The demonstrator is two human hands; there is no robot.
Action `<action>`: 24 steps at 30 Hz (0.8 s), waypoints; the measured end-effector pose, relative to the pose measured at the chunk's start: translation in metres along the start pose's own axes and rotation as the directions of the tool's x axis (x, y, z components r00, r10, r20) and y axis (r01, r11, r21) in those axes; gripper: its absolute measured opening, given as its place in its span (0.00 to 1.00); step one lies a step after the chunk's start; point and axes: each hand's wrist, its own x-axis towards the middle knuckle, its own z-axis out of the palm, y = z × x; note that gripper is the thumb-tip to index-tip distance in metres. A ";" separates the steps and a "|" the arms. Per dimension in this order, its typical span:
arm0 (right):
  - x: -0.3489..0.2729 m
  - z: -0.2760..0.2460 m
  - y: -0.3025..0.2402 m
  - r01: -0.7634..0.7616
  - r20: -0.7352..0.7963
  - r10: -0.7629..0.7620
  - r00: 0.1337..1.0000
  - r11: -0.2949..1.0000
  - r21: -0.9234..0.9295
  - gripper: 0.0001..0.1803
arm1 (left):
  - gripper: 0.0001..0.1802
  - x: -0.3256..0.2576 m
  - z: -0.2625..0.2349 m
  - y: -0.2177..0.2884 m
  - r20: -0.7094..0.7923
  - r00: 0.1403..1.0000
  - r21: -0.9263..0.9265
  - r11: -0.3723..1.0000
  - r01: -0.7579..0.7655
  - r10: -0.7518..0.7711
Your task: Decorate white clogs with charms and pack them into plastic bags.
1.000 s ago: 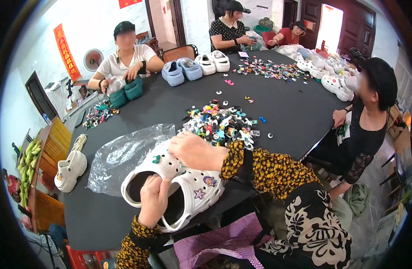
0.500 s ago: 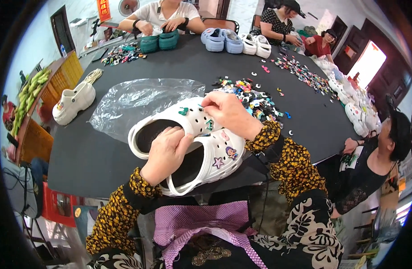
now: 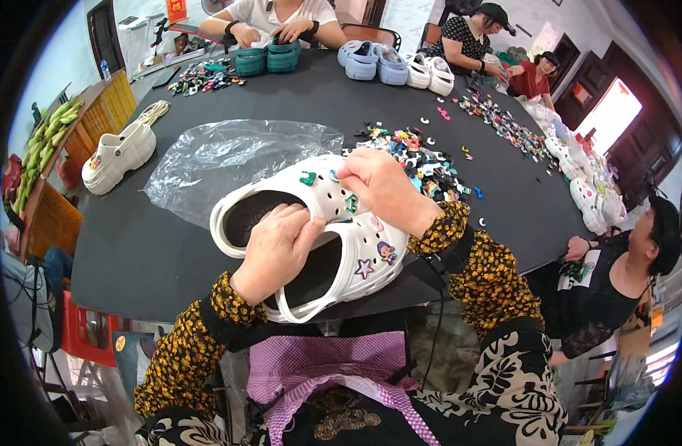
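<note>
The left hand (image 3: 275, 249) grips the near clog (image 3: 348, 271) at its opening. The right hand (image 3: 382, 186) pinches what seems a charm against the far clog (image 3: 281, 197); seating it calls for a firm press.

Small hand-assembly workshop, informal. One large black surface (image 3: 207, 253) shared by several seated people. Heaps of small coloured shoe charms (image 3: 419, 152) at its middle and far right edge; white clogs (image 3: 311, 223) near edge, blue clogs (image 3: 372, 61) and teal clogs (image 3: 267, 58) at far edge; more white clogs stacked right.
</note>
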 end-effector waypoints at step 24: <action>-0.004 -0.010 -0.017 0.184 0.413 -0.061 0.909 0.946 -0.266 0.17 | 0.13 -0.001 0.006 -0.004 -0.038 0.999 -0.022 0.999 -0.035 0.034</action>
